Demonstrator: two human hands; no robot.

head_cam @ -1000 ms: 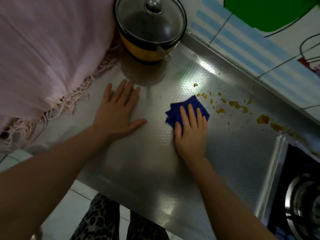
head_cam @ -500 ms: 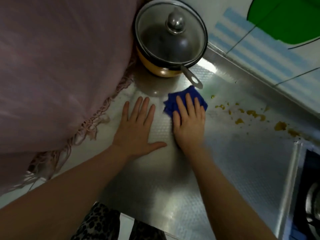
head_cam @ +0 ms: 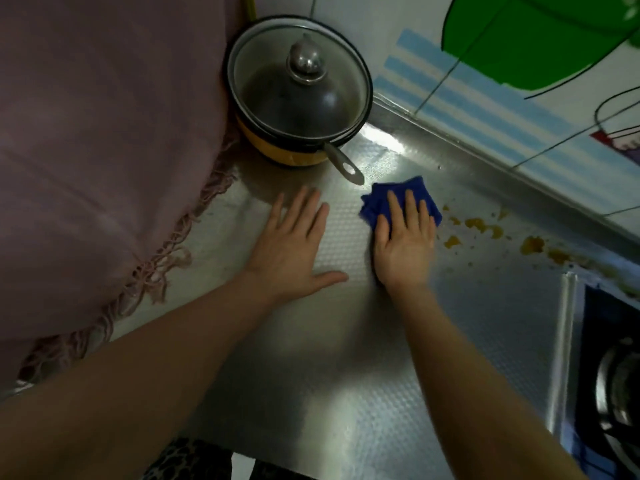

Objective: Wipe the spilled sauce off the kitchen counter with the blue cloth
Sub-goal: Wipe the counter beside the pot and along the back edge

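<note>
The worktop (head_cam: 346,393) was embossed steel, so you needed firm, even pressure for the cloth to reach into the texture. A pink fabric (head_cam: 104,150) lay along its left side, with a lidded pot (head_cam: 298,88) at the back and a hob (head_cam: 616,375) at the right edge; you had to keep strokes clear of all three. Your left hand (head_cam: 294,247) lay flat, fingers spread, holding nothing, a good brace. Your right hand (head_cam: 403,244) pressed flat on the cloth (head_cam: 377,199), fingers together, not gripping it. The sauce (head_cam: 478,225) sat just right of the cloth, trailing in blobs toward the hob. You did best to sweep rightward, gathering blobs inward, then fold to a clean face.
</note>
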